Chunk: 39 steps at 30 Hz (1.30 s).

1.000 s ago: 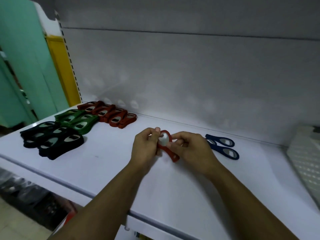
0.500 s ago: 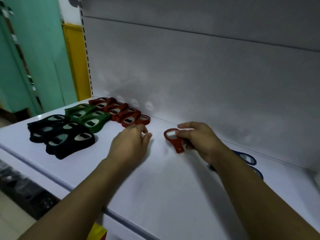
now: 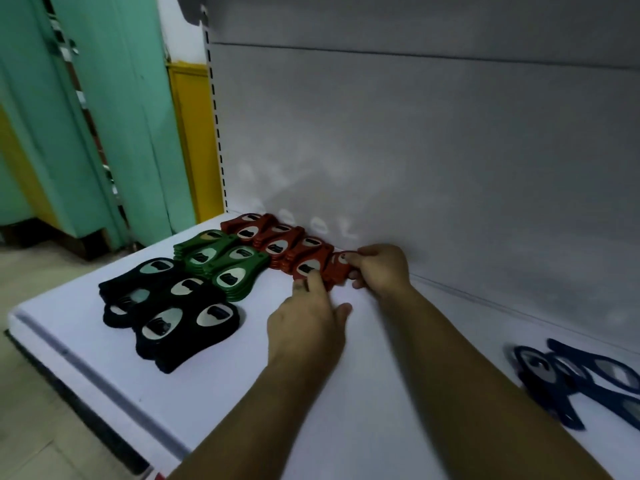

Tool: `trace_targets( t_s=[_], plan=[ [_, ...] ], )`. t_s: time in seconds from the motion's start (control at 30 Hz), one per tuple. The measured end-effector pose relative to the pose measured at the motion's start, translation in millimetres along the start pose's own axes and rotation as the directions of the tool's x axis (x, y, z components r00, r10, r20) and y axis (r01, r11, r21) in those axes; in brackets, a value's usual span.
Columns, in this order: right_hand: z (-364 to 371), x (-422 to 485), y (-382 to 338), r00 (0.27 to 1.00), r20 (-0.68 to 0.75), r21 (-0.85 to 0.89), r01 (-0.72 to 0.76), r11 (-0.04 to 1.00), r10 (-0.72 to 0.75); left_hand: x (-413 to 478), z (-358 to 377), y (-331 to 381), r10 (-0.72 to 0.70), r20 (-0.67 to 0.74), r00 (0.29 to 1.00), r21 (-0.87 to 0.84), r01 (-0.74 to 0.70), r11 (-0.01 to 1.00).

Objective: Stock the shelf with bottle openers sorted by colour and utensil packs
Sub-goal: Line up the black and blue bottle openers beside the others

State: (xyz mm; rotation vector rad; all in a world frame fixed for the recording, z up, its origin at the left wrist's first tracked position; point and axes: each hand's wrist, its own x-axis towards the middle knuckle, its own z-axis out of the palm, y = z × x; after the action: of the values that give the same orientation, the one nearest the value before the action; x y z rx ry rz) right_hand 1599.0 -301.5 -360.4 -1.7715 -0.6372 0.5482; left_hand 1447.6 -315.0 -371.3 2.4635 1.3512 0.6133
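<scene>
On the white shelf (image 3: 381,393) bottle openers lie sorted in stacks: black ones (image 3: 173,313) at the front left, green ones (image 3: 221,261) behind them, red ones (image 3: 277,240) along the back panel. My right hand (image 3: 379,268) pinches one red opener (image 3: 337,268) at the right end of the red row. My left hand (image 3: 308,323) lies flat on the shelf, its fingertips touching the front of the last red stack. Several blue openers (image 3: 571,375) lie loose at the right.
The grey back panel (image 3: 415,150) rises right behind the red row. The shelf's front edge (image 3: 86,372) runs diagonally at the lower left, with floor below. A green and yellow wall (image 3: 104,116) stands to the left.
My right hand has carried the red opener leftward from mid-shelf to the end of the red row. My left hand let go of it earlier and now reaches the red stack.
</scene>
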Motion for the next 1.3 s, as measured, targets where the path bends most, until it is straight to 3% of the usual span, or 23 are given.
trace_targets(
  t_s=[0.17, 0.3, 0.7, 1.3],
  plan=[
    [1, 4, 11, 0.996, -0.032, -0.098, 0.078, 0.992, -0.082, 15, 4, 5, -0.049, -0.027, 0.998, -0.043, 0.048, 0.998],
    [-2, 8, 19, 1.000, 0.025, 0.075, 0.014, 0.997, -0.016, 18, 6, 4, -0.088, -0.038, 0.995, -0.020, 0.088, 0.996],
    [0, 5, 5, 0.978, 0.205, 0.249, -0.077, 0.965, 0.025, 21, 6, 3, -0.083, -0.045, 0.995, -0.010, 0.083, 0.996],
    [6, 17, 11, 0.992, 0.129, 0.069, -0.014, 0.998, 0.005, 27, 7, -5, -0.120, -0.086, 0.989, -0.155, 0.105, 0.982]
  ],
)
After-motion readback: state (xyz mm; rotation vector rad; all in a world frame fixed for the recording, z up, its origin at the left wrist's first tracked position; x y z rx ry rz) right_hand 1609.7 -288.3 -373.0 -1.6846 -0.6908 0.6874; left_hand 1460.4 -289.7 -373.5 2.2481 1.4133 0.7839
